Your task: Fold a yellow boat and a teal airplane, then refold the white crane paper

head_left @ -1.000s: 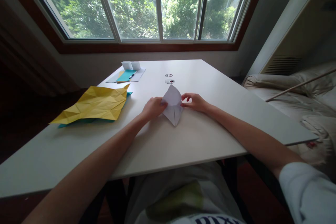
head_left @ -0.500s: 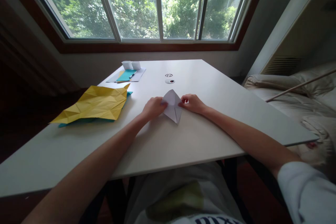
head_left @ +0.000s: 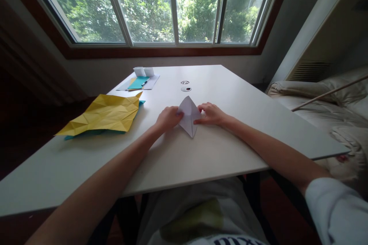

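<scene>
We recorded, from the left: a creased yellow sheet lying flat near the left edge of the white bench, with a teal sheet under it, its edge showing along the near side and at the right corner. Behind these, toward the window, we noted a pale sheet carrying a smaller teal paper, a pen, and two small white folded boxes side by side at its far end. At mid-bench we logged our left hand, fingers curled narrow and pinching the left edge of a white folded paper. That paper sat on the bench between both hands, a kite-like form with one point raised toward the window and the other pointing toward us, a crease running down its middle. Two small round items lay beyond it, well apart; we could not tell what they were. Our right hand rested just beside the paper, fingertips pressed against its right edge, fingers drawn close together. At far right, off the bench, we noted a bed with rumpled pale bedding and a thin wooden stick slanting across it.
</scene>
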Motion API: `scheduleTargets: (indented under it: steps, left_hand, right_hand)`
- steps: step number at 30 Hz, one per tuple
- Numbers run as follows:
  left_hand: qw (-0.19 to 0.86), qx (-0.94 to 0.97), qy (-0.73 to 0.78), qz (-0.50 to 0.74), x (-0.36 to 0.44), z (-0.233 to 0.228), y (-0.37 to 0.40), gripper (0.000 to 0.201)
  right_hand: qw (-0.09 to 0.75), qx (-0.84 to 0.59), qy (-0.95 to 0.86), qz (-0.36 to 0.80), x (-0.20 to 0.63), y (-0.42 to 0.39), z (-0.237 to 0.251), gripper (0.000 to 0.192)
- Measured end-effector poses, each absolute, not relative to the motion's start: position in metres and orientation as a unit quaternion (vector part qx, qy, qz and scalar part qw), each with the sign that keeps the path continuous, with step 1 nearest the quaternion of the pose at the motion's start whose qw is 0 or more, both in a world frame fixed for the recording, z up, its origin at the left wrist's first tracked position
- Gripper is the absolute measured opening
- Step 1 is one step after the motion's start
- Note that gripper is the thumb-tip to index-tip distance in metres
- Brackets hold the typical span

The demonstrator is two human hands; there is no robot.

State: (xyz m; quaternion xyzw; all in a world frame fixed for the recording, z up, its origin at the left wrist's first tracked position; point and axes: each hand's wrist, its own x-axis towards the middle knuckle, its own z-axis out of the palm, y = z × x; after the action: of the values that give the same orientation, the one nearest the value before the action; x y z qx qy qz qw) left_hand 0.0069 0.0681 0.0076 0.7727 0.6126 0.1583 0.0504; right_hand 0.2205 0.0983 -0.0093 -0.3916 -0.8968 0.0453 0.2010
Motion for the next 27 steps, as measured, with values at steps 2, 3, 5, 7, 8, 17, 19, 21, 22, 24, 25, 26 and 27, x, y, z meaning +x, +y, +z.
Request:
scheduleTargets:
  steps: [2,3,5,7,8,17,19,21,22,24,25,26,27]
  left_hand:
    - [0.051,0.774,0.611,0.157,0.006,0.008,0.068,0.03]
    - [0.052,0.775,0.61,0.157,0.006,0.008,0.068,0.03]
    - [0.054,0.775,0.61,0.155,0.006,0.008,0.068,0.029]
    - [0.052,0.776,0.609,0.154,0.005,0.008,0.069,0.029]
    - [0.049,0.777,0.608,0.153,0.005,0.008,0.069,0.029]
    - [0.163,0.789,0.555,0.204,-0.002,0.017,0.067,0.032]
    - [0.232,0.778,0.536,0.232,-0.012,0.023,0.069,0.04]
    - [0.317,0.738,0.531,0.27,-0.024,0.03,0.072,0.046]
    - [0.361,0.708,0.531,0.295,-0.031,0.032,0.074,0.047]
    - [0.418,0.666,0.526,0.324,-0.042,0.034,0.079,0.046]
    - [0.44,0.655,0.523,0.323,-0.047,0.034,0.081,0.044]
    - [0.458,0.649,0.519,0.316,-0.051,0.032,0.083,0.042]
    - [0.474,0.645,0.516,0.304,-0.053,0.03,0.085,0.04]
  right_hand:
    - [0.19,-0.381,-0.903,0.056,0.222,0.097,-0.009,0.056]
    - [0.188,-0.376,-0.905,0.063,0.223,0.096,-0.009,0.06]
    - [0.194,-0.369,-0.906,0.076,0.223,0.096,-0.01,0.062]
    - [0.217,-0.371,-0.899,0.088,0.221,0.095,-0.011,0.054]
    - [0.233,-0.373,-0.893,0.096,0.22,0.096,-0.011,0.046]
    - [0.312,-0.41,-0.84,0.169,0.213,0.099,-0.015,0.016]
    - [0.319,-0.408,-0.838,0.173,0.213,0.099,-0.015,0.017]
    - [0.322,-0.408,-0.837,0.171,0.213,0.099,-0.015,0.017]
    - [0.323,-0.409,-0.837,0.17,0.213,0.099,-0.015,0.017]
    - [0.322,-0.411,-0.836,0.169,0.212,0.099,-0.015,0.016]
    - [0.321,-0.413,-0.836,0.168,0.212,0.099,-0.015,0.016]
    - [0.32,-0.415,-0.836,0.166,0.212,0.099,-0.015,0.016]
    - [0.319,-0.416,-0.835,0.165,0.212,0.099,-0.015,0.016]
